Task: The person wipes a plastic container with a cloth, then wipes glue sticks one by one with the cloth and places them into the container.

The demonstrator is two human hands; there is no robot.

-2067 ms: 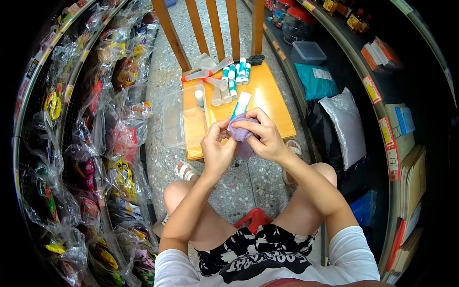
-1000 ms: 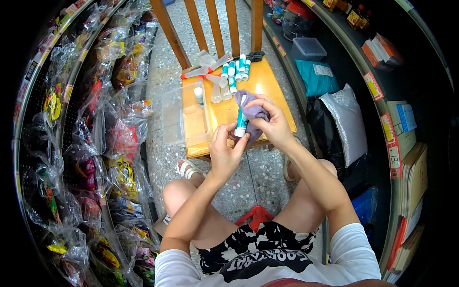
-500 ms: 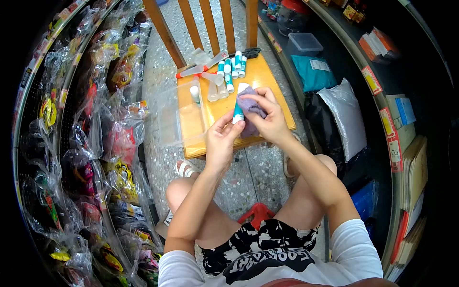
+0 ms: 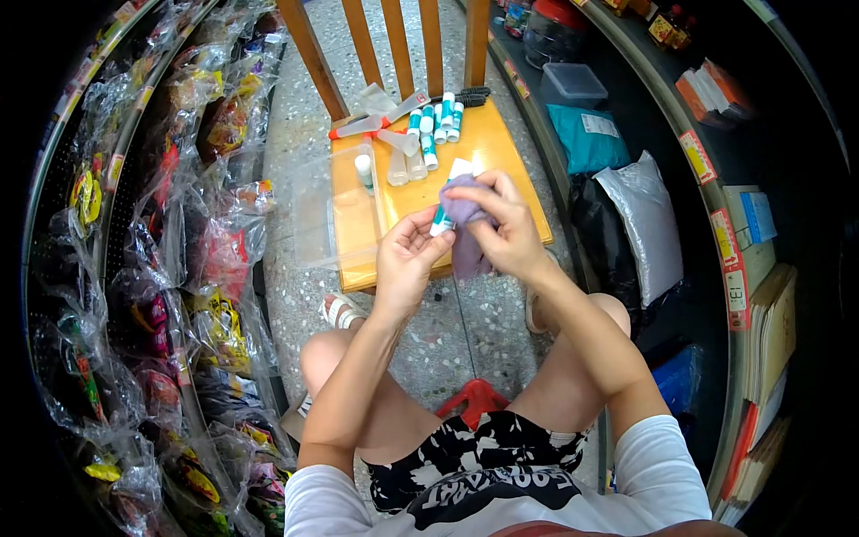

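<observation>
Between my thumb and fingers, my left hand (image 4: 407, 264) grips the lower end of a teal-and-white glue stick (image 4: 441, 222). My right hand (image 4: 512, 228) is closed on a purple cloth (image 4: 470, 255), pressed around the stick's upper part; its white tip shows above. Both hands are over the front edge of a yellow wooden chair seat (image 4: 506, 148). Farther back on the seat lie several similar glue sticks (image 4: 429, 134). Left of them are translucent glue bottles (image 4: 360, 128), some red-capped. One more glue stick (image 4: 363, 170) is at the clear plastic box (image 4: 309, 219) on the seat's left.
Black items (image 4: 474, 95) lie by the wooden chair back (image 4: 394, 45). Shelves of plastic-wrapped goods (image 4: 224, 255) line the left. On the right shelf are a teal package (image 4: 586, 136), a silver package (image 4: 649, 228) and a clear tub (image 4: 573, 85). Below is a red stool (image 4: 477, 398).
The cloth has shifted over the glue stick, covering more of its middle, and hangs differently. The stick's lower end has moved slightly left, still in my left hand.
</observation>
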